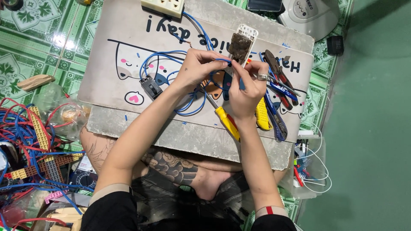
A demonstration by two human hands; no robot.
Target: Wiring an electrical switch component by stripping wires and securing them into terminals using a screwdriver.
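From my remote seat this reads as a home floor turned into a makeshift electrical workbench. I see glossy green patterned floor tiles [25,38], a low grey board with a cartoon cat print [128,85] serving as the work surface, a tangle of red and blue wires [25,124], and red-handled pliers [280,79] beside a yellow-handled screwdriver [226,122].

Head camera looks steeply down, close over the lap board [128,38].
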